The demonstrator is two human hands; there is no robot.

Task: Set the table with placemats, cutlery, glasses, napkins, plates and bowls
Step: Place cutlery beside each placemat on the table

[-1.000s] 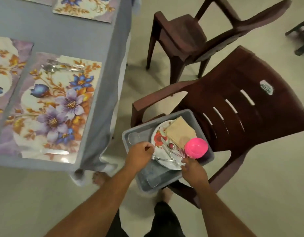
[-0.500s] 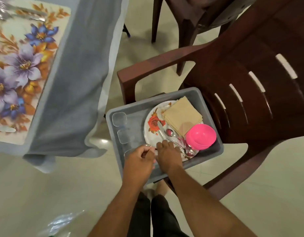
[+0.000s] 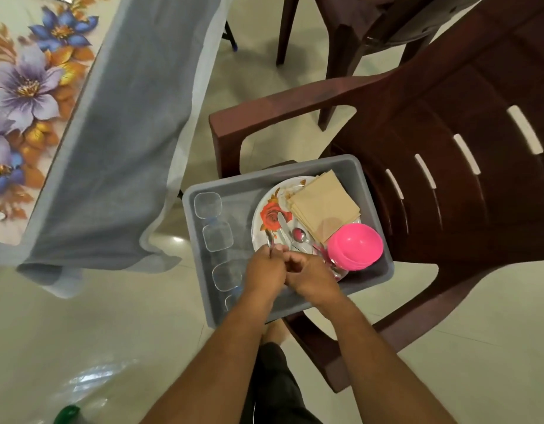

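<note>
- Head view: a grey plastic bin sits on the seat of a dark brown plastic chair, just beside the table's hanging grey cloth.
- The left hand is closed around the handle of one piece of cutlery; its thin metal end pokes up past the knuckles. Whether it is a fork or a spoon I cannot tell.
- The right hand presses against the left, fingers curled over the near edge of the plate; whether it grips anything cannot be told.
- The remaining cutlery, a knife and a spoon, lies on the plate just ahead of both hands, long axes running away from the person and fanning slightly; handles point back toward the hands. The right hand looks nearer to them, so it would likely gather the next piece.
- The plate is glossy white with a red rose print; a stack of folded tan napkins rests on its far side, matte and square.
- A smooth pink bowl, upside down, sits to the right, touching the napkins' corner.
- Clear, square-mouthed glasses line the bin's left side.
- A floral placemat lies on the table, well to the left.
</note>
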